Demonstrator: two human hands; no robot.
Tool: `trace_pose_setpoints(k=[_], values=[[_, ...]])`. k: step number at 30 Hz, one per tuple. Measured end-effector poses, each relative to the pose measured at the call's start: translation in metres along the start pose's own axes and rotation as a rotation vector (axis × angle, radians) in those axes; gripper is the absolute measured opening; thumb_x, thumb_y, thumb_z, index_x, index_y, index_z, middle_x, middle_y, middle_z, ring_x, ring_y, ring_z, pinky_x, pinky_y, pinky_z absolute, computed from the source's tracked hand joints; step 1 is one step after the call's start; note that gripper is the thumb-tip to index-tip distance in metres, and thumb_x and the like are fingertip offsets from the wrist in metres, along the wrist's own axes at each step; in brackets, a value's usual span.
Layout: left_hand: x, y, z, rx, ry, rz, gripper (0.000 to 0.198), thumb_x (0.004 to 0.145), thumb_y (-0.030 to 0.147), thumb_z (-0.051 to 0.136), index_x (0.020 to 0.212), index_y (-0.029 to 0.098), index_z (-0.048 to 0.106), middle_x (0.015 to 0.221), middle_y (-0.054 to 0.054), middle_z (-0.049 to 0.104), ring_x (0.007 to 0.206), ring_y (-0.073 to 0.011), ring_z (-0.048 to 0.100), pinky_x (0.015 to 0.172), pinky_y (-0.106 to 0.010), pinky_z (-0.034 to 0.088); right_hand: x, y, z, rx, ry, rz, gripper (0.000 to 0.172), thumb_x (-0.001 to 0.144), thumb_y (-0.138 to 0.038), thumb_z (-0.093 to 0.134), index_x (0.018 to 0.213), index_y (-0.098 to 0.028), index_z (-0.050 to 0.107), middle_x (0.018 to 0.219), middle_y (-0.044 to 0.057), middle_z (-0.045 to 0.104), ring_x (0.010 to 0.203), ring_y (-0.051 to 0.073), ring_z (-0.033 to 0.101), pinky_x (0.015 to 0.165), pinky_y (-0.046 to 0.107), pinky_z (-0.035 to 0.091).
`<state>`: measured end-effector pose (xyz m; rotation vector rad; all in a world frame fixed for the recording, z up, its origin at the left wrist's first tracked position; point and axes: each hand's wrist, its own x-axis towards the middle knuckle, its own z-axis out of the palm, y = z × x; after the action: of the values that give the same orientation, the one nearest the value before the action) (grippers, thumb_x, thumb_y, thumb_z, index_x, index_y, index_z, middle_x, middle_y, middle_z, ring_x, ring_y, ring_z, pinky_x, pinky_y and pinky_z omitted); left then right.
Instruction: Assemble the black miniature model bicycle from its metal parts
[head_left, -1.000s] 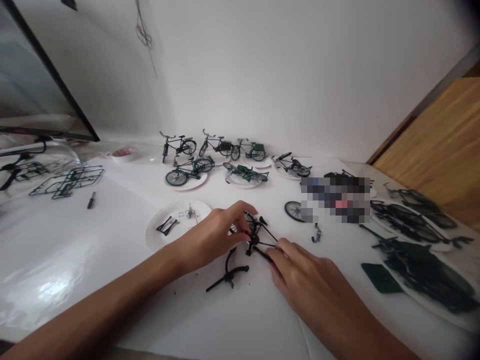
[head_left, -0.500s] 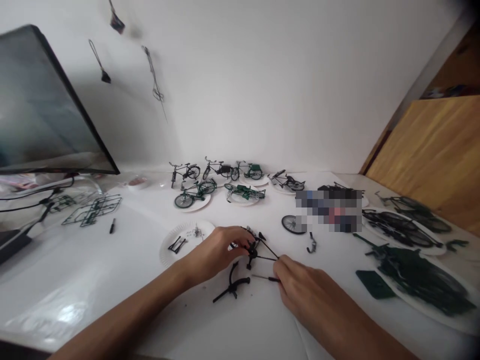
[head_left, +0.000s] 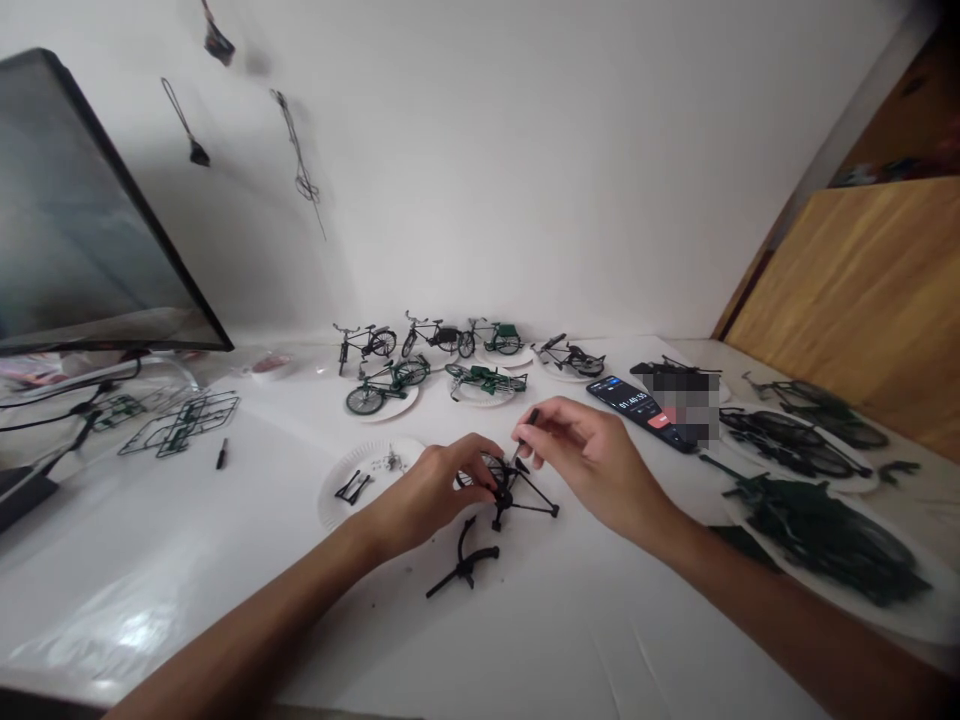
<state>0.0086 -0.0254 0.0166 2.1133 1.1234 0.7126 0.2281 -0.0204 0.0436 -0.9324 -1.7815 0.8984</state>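
My left hand [head_left: 454, 490] is closed on a black model bicycle frame [head_left: 529, 497] with a spoked wheel at its rear, steadying it on the white table. In my right hand [head_left: 574, 440] a small screwdriver [head_left: 529, 422] is pinched with its handle upward. Its thin shaft points down at the frame near the saddle; whether the tip touches a screw is too small to tell. Nearer me lies a black curved part with a straight stem, perhaps a fender and fork [head_left: 465, 565]. Left of my hand, a paper plate [head_left: 334, 480] bears black stand-like parts [head_left: 352, 487] and tiny metal pieces.
Several model bicycles [head_left: 390, 385] stand or lie on plates along the wall. A phone [head_left: 641, 410] showing a timer lies to the right, beside more bicycles [head_left: 825, 540]. Green part sprues [head_left: 180, 425], another small screwdriver [head_left: 221, 455] and a monitor [head_left: 97, 220] are at left.
My right hand has let go of the frame's end and risen, bringing the screwdriver upright over the frame. My left hand stays on the frame. The view has shifted slightly.
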Motion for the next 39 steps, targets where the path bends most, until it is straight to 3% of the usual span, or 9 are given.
trace_pose_setpoints(k=[8,14,19,39], values=[[0.0,-0.008,0.004,-0.046,0.022,0.022,0.043,0.088,0.016,0.067,0.126,0.028,0.051,0.097,0.001,0.073,0.092,-0.0172,0.068,0.082,-0.03,0.051,-0.016,0.043,0.03,0.085,0.203,0.003,0.019,0.093,-0.038,0.066,0.093,-0.019,0.065,0.089,0.003,0.069,0.082,0.016,0.066,0.079,0.029,0.053],[-0.001,-0.007,0.003,-0.032,0.024,0.037,0.044,0.09,0.014,0.067,0.128,0.028,0.049,0.096,0.003,0.073,0.088,-0.0144,0.068,0.079,-0.026,0.051,-0.017,0.044,0.034,0.107,0.239,-0.038,0.015,0.091,-0.033,0.07,0.102,-0.025,0.066,0.098,0.001,0.07,0.085,0.014,0.068,0.083,0.028,0.056],[0.0,-0.009,0.003,-0.036,0.02,0.05,0.047,0.089,0.013,0.068,0.129,0.028,0.048,0.096,0.003,0.072,0.089,-0.0143,0.069,0.079,-0.026,0.052,-0.018,0.044,0.032,0.067,0.244,-0.087,0.02,0.091,-0.028,0.071,0.111,-0.029,0.066,0.092,-0.002,0.071,0.084,0.012,0.069,0.082,0.025,0.057],[0.0,-0.011,0.003,-0.009,0.035,0.083,0.048,0.088,0.012,0.069,0.129,0.027,0.049,0.094,0.002,0.072,0.089,-0.0141,0.068,0.079,-0.026,0.053,-0.018,0.042,0.033,0.03,0.189,-0.106,0.016,0.09,-0.024,0.071,0.105,-0.025,0.067,0.099,-0.001,0.07,0.09,0.012,0.069,0.083,0.023,0.057]])
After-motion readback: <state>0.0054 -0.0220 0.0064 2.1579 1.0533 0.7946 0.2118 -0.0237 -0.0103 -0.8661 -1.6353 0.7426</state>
